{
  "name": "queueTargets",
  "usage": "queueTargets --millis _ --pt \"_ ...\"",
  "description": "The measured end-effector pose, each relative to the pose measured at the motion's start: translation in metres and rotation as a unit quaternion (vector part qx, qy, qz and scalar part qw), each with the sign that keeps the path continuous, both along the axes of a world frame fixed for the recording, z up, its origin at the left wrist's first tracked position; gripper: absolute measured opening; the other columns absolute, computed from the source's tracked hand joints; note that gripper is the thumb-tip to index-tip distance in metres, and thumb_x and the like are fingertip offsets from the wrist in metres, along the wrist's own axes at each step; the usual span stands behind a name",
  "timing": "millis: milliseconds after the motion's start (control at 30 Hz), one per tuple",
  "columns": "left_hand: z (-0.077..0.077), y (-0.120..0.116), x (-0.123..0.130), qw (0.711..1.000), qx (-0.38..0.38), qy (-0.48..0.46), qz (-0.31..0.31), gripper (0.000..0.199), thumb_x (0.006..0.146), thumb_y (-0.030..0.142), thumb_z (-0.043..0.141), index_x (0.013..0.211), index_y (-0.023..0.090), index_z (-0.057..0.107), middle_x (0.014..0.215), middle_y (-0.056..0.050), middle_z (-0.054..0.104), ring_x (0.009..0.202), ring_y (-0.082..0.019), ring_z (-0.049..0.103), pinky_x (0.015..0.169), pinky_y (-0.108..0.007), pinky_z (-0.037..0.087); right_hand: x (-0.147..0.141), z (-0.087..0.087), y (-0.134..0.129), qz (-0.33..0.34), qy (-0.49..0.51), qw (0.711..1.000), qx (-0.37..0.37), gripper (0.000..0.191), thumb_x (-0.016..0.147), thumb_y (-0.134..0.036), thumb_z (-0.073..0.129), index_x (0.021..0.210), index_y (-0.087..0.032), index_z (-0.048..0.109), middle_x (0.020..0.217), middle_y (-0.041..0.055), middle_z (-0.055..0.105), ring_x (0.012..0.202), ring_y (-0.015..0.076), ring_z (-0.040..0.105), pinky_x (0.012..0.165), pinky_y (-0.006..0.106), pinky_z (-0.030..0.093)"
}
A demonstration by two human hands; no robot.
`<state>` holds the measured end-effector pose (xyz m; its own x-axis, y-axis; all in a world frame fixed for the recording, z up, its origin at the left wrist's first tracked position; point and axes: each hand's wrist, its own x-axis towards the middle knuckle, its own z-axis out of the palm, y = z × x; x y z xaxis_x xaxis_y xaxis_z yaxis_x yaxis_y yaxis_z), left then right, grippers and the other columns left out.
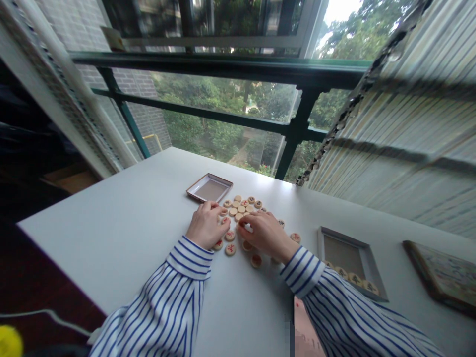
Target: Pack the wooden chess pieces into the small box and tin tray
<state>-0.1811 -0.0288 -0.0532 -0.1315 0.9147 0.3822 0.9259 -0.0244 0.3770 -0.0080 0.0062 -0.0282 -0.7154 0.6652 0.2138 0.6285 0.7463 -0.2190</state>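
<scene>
Round wooden xiangqi pieces (241,209) lie in a loose cluster on the white table, several with red or black characters and others blank side up. At the cluster's left edge is my left hand (206,223), fingers curled and thumb bent in around a red-marked piece (225,220). My right hand (266,232) reaches over the cluster from the right, with thumb and index finger pinched on a piece (239,226) that they partly cover. Below the hands lie more red-marked pieces (230,249), and one piece (256,261) sits under my right wrist.
An open shallow box half (189,193) stands behind my left hand. To the right, a grey-lined tray (377,263) holds several black-marked pieces, beside a framed picture-like lid (446,275). A pink sheet (307,329) lies under my right forearm. Window and green railing (223,64) are beyond the table.
</scene>
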Motion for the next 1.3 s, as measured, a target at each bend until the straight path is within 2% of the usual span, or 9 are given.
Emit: queueTargets --millis 133,367,467,567,767,1033,1167,1300 --pt "0.006 0.001 0.002 0.995 0.051 -0.054 -0.059 0.026 0.07 0.027 0.057 0.092 0.017 0.065 0.094 -0.007 0.056 0.092 -0.021 0.054 0.087 -0.035 0.044 0.004 0.001 0.008 -0.007 0.129 0.982 -0.137 0.025 0.083 -0.033 0.046 0.085 -0.018 0.066 0.078 0.0036 0.066 0.068 0.0128 0.055 0.063 0.024 0.036" --pt "0.016 -0.001 0.011 0.98 0.104 -0.09 -0.144 0.027 0.069 0.02 0.061 0.095 0.016 0.063 0.098 -0.007 0.06 0.095 -0.019 0.055 0.089 -0.034 0.043 0.003 0.001 0.017 -0.006 0.296 0.896 -0.332 0.029 0.08 -0.036 0.047 0.08 -0.014 0.066 0.071 0.003 0.063 0.061 0.0109 0.052 0.054 0.021 0.039" --pt "0.017 -0.002 0.013 0.974 0.127 -0.092 -0.164 0.027 0.069 0.021 0.063 0.096 0.016 0.062 0.097 -0.007 0.062 0.094 -0.019 0.056 0.087 -0.035 0.044 0.002 0.006 0.015 -0.011 0.324 0.868 -0.376 0.027 0.079 -0.035 0.049 0.079 -0.013 0.065 0.07 0.0024 0.062 0.058 0.0093 0.051 0.05 0.019 0.037" --pt "0.017 -0.002 0.014 0.97 0.14 -0.094 -0.178 0.028 0.069 0.021 0.064 0.097 0.017 0.061 0.098 -0.007 0.063 0.094 -0.019 0.056 0.085 -0.034 0.045 0.002 0.011 0.012 -0.021 0.328 0.86 -0.391 0.025 0.078 -0.034 0.049 0.076 -0.014 0.064 0.065 0.0011 0.06 0.054 0.008 0.05 0.046 0.018 0.034" --pt "0.019 -0.003 0.016 0.967 0.147 -0.095 -0.187 0.025 0.07 0.021 0.065 0.094 0.016 0.061 0.094 -0.006 0.065 0.09 -0.018 0.058 0.083 -0.033 0.046 0.002 0.01 0.012 -0.023 0.324 0.858 -0.397 0.027 0.079 -0.036 0.049 0.078 -0.014 0.064 0.062 0.0007 0.059 0.05 0.0068 0.048 0.042 0.017 0.032" --pt "0.017 -0.003 0.016 0.972 0.122 -0.101 -0.175 0.021 0.071 0.024 0.064 0.091 0.018 0.063 0.095 -0.007 0.065 0.091 -0.019 0.058 0.084 -0.035 0.046 0.001 0.001 0.015 -0.018 0.334 0.869 -0.365 0.029 0.079 -0.037 0.05 0.087 -0.013 0.063 0.071 0.0042 0.063 0.057 0.0101 0.055 0.047 0.019 0.039" --pt "0.014 -0.003 0.016 0.975 0.112 -0.096 -0.169 0.023 0.069 0.024 0.065 0.091 0.017 0.064 0.095 -0.007 0.064 0.092 -0.019 0.057 0.085 -0.035 0.045 0.003 0.0 0.017 0.005 0.318 0.896 -0.31 0.025 0.078 -0.033 0.052 0.086 -0.013 0.064 0.077 0.0049 0.065 0.065 0.0117 0.056 0.057 0.022 0.042" --pt "0.016 -0.003 0.015 0.975 0.103 -0.091 -0.173 0.026 0.069 0.026 0.064 0.094 0.017 0.064 0.096 -0.007 0.063 0.093 -0.019 0.056 0.086 -0.034 0.045 0.007 0.001 0.017 -0.005 0.249 0.938 -0.241 0.022 0.079 -0.029 0.05 0.084 -0.015 0.065 0.078 0.0045 0.066 0.068 0.0124 0.056 0.061 0.023 0.041"
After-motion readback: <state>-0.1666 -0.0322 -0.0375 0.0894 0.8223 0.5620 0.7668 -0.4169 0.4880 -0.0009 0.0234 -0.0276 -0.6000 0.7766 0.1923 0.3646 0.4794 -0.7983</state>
